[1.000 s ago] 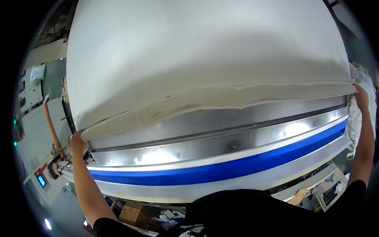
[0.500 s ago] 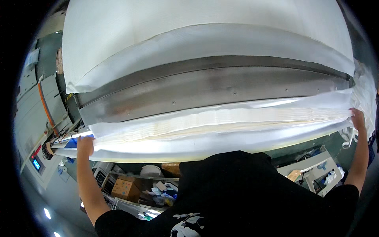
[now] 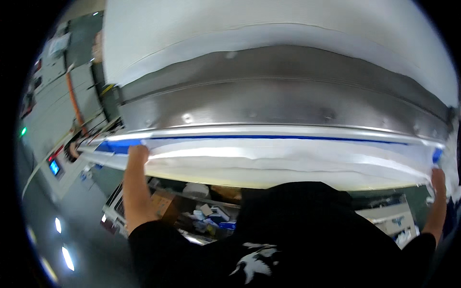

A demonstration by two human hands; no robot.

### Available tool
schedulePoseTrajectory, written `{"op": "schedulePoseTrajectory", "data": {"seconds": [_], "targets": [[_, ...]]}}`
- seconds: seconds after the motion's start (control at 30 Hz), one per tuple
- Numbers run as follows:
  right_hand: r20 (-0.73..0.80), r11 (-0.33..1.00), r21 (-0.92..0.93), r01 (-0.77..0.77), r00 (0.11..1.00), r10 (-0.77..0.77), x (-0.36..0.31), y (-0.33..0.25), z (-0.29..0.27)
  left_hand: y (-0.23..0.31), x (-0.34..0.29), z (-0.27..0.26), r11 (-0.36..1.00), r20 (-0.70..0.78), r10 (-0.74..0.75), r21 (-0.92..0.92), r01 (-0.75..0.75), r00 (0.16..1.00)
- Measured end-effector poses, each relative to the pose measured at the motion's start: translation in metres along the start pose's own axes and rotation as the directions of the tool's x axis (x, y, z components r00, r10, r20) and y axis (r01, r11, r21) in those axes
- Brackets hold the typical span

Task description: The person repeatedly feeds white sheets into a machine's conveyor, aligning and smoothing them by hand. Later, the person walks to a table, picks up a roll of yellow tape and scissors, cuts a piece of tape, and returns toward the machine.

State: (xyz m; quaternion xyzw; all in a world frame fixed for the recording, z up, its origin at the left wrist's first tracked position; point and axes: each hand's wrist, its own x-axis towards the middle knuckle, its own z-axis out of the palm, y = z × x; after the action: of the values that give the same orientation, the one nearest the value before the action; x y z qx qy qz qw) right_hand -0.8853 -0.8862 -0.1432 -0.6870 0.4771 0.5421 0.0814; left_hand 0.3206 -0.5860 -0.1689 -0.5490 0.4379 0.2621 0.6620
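A long white sheet of thin material stretches across in front of me, with soft folds running along its length. My left hand is closed on its left end. At its far right end my right hand is closed too, with fingers partly smeared by motion. Just beyond the sheet runs a blue strip that widens at the left. Behind that rises a wide grey metal plate. No pleated cloth shows on the sheet; I cannot tell whether it lies under a fold.
Broad white cloth spreads beyond the metal plate. At left stand a machine with a small lit screen and an orange hose. Below the near edge are a cardboard box and a pale shelf unit holding various items.
Both hands still grip the ends. The pleated cream cloth has gone out of sight, and the blue strip has come into view along the plate. My view has shifted.
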Motion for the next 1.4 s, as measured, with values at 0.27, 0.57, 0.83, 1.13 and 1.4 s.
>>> {"op": "schedulePoseTrajectory", "data": {"seconds": [0.27, 0.57, 0.83, 1.13, 1.4], "targets": [[-0.151, 0.988, -0.123, 0.093, 0.982, -0.111, 0.017, -0.003, 0.028, -0.028, 0.000, -0.004, 0.718, -0.309, -0.619, -0.596, 0.360, 0.722], [0.097, 0.854, 0.494, 0.162, 0.966, -0.239, -0.004, -0.155, -0.142, 0.044, -0.059, -0.100, 0.729, -0.519, -0.550, -0.680, 0.074, 0.654], [-0.138, 0.873, 0.487, -0.005, 0.987, 0.083, -0.020, -0.177, -0.156, 0.047, -0.040, -0.079, 0.581, -0.563, -0.657, -0.802, -0.138, 0.502], [-0.604, 0.723, 0.475, 0.502, 0.783, -0.147, -0.029, -0.341, -0.348, 0.059, 0.022, -0.118, 0.641, -0.685, -0.725, -0.710, -0.291, 0.073], [-0.795, 0.460, 0.118, 0.880, 0.362, -0.488, -0.076, -0.583, -0.611, 0.056, -0.031, -0.151, 0.432, -0.541, -0.838, -0.741, -0.515, 0.075]]}}
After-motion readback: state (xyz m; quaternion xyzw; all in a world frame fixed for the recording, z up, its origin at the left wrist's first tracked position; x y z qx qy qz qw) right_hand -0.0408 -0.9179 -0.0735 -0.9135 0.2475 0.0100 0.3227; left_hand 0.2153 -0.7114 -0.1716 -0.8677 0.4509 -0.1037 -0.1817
